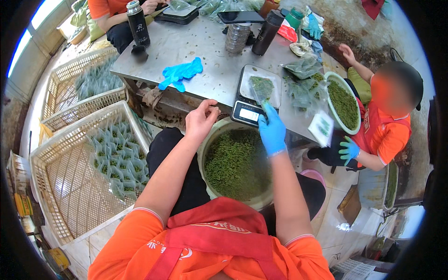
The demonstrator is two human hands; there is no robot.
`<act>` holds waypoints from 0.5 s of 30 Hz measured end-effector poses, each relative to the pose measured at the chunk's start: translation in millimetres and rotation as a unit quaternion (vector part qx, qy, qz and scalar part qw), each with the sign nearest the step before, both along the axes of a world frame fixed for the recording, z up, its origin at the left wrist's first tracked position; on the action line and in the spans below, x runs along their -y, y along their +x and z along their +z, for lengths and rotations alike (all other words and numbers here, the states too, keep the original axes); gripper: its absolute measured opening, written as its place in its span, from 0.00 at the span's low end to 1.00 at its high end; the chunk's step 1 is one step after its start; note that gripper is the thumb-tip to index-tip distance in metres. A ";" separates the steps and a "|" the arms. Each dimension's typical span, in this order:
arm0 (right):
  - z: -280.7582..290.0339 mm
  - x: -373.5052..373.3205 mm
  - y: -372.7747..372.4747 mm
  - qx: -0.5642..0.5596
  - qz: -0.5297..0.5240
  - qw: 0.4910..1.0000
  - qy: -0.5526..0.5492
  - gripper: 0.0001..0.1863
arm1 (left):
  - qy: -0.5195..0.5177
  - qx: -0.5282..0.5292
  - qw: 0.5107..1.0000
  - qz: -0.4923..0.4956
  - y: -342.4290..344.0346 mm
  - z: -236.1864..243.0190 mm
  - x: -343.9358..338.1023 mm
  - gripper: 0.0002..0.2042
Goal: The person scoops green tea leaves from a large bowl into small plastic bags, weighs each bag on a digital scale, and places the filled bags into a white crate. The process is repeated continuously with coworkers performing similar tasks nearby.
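One cluttered steel table [196,51], tiled floor [333,205]

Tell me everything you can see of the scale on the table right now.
The scale is a small flat digital one, dark-bodied with a pale square platform and a lit display on the edge facing the person. It sits level near the edge of the grey metal table. A clear bag of green bits rests on its platform. The right hand, in a blue glove, holds that bag by the near edge; the bare left hand is apart.
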State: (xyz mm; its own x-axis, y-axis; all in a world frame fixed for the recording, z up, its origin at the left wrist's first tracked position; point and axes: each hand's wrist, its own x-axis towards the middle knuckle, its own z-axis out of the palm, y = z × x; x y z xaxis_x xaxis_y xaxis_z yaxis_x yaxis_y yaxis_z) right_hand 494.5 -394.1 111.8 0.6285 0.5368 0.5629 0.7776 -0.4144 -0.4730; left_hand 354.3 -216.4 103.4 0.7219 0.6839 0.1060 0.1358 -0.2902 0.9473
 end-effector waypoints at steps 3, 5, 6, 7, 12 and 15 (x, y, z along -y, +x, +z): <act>6.1 -17.0 14.4 0.021 -0.017 0.996 -0.087 0.18 | 0.011 0.009 1.000 -0.002 4.1 -9.3 1.6 0.10; 16.8 -25.6 16.9 0.045 -0.012 0.992 -0.120 0.16 | 0.103 -0.009 0.995 0.000 2.4 -6.4 6.9 0.11; 24.3 -28.9 15.9 0.061 0.000 0.990 -0.124 0.15 | 0.131 -0.060 0.989 0.003 1.7 3.5 10.3 0.13; 32.9 -32.5 13.8 0.077 0.012 0.989 -0.129 0.14 | 0.233 -0.040 0.971 0.027 5.6 1.0 9.4 0.15; 77.3 -48.9 -44.9 0.122 0.188 0.961 -0.161 0.13 | 0.432 0.050 0.895 0.104 13.3 9.9 -2.1 0.22; 84.9 -50.3 -63.2 0.104 0.165 0.968 -0.157 0.13 | 0.271 -0.127 0.953 0.054 10.1 1.2 8.9 0.26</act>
